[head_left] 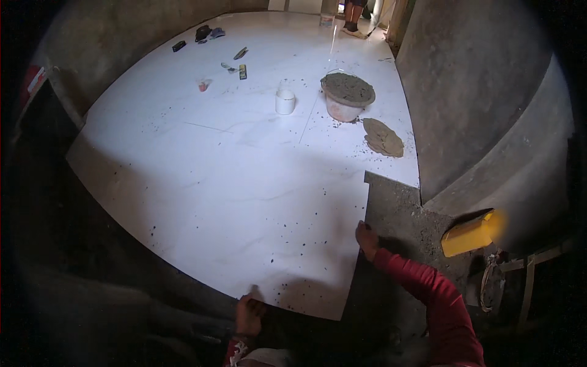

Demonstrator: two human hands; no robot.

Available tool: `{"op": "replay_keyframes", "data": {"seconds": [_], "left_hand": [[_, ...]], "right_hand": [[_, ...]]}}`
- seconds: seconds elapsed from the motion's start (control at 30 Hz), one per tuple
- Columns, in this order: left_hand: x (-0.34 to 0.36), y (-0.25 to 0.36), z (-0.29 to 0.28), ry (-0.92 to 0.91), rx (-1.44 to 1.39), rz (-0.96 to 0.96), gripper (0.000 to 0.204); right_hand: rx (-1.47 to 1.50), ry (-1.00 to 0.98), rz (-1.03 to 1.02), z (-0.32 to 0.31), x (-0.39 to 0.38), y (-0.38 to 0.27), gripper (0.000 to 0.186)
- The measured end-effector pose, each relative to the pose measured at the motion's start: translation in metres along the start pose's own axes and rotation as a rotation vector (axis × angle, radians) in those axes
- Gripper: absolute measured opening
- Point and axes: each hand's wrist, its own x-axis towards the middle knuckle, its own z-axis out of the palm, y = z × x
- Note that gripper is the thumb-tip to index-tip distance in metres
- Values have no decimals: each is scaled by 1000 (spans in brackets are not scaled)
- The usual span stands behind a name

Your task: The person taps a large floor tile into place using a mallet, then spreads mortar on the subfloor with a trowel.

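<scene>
A large white floor tile (306,244) with faint grey veining and dark specks lies in front of me. Its near edge is pinched by my left hand (249,315), with the thumb on top. Along the tile's right edge, my right hand (367,240) closes on the side, some fingers hidden. Red sleeves cover both of my forearms. Bare grey ground (397,208) shows just beyond the right hand.
A bucket heaped with grey mortar (347,88) stands on the tiled floor, near a mortar pile (383,137) and a white tub (285,102). At right lies a yellow container (468,235). Concrete walls flank the floor. A person's legs (354,17) show at the back.
</scene>
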Motion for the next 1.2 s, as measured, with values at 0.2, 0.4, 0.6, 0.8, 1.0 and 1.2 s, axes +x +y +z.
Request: {"op": "replay_keyframes", "data": {"seconds": [0.2,0.4,0.6,0.8,1.0,1.2], "left_hand": [[11,1,11,190,41,88,26],[24,4,16,268,-6,266,13],[67,67,-29,284,-22,470,11],[82,153,-67,253,-52,383,32],[94,212,-71,369,-111,547,32],[85,249,-64,559,59,469,26]], "right_hand": [[123,225,-80,-6,-11,-22,76],[211,274,-267,-27,-29,-65,68],[48,60,-454,27,-29,-116,67],[81,-274,-415,89,-50,-191,49],[-24,-554,-686,155,-62,-239,25],[-626,-447,-1406,224,-43,-238,26]]}}
